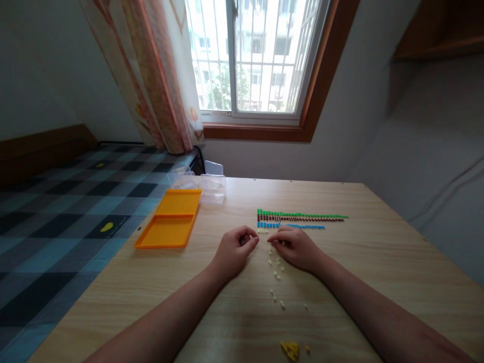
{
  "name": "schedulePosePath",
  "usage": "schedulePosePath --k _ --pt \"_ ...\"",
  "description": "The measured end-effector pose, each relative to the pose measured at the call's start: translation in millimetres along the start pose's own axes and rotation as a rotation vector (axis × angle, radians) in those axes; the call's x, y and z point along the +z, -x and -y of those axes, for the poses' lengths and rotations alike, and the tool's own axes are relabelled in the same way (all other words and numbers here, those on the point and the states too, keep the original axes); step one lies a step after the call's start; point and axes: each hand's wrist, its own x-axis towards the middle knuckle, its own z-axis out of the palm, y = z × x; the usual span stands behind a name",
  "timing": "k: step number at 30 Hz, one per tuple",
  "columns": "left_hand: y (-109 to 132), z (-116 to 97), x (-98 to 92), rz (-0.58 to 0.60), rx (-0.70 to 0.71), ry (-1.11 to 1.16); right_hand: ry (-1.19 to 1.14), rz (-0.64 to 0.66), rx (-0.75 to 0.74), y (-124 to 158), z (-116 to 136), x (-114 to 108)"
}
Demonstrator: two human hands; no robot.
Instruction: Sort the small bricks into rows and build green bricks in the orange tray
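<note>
My left hand (235,248) rests on the wooden table (378,272) with its fingers curled into a pinch. My right hand (294,246) lies just to its right, fingers also pinched together near the left hand's fingertips. What either pinch holds is too small to make out. Just beyond the hands lie rows of small beads: a green row (298,214), a dark brown row (302,219), a blue row (291,226) and a short pale yellow row (262,230). Loose pale yellow beads (278,275) are scattered between my forearms.
An open orange tray (170,219) lies at the table's left. Clear plastic boxes (206,185) stand behind it. A small heap of darker yellow beads (290,350) sits near the front edge. A checked bedspread (56,217) lies left of the table, below a window (257,55) and curtain.
</note>
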Motion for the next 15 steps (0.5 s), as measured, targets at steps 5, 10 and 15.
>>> schedulePosePath --k 5,10,15 --pt "0.8 -1.8 0.5 -0.007 -0.005 0.003 -0.008 0.042 -0.019 2.7 6.9 -1.6" --pt "1.2 -3.0 -0.1 -0.001 -0.008 0.008 0.058 0.076 -0.042 2.5 10.6 -5.5" --pt "1.8 -3.5 -0.6 0.004 -0.001 0.003 0.147 0.051 0.012 3.2 2.5 -11.2"
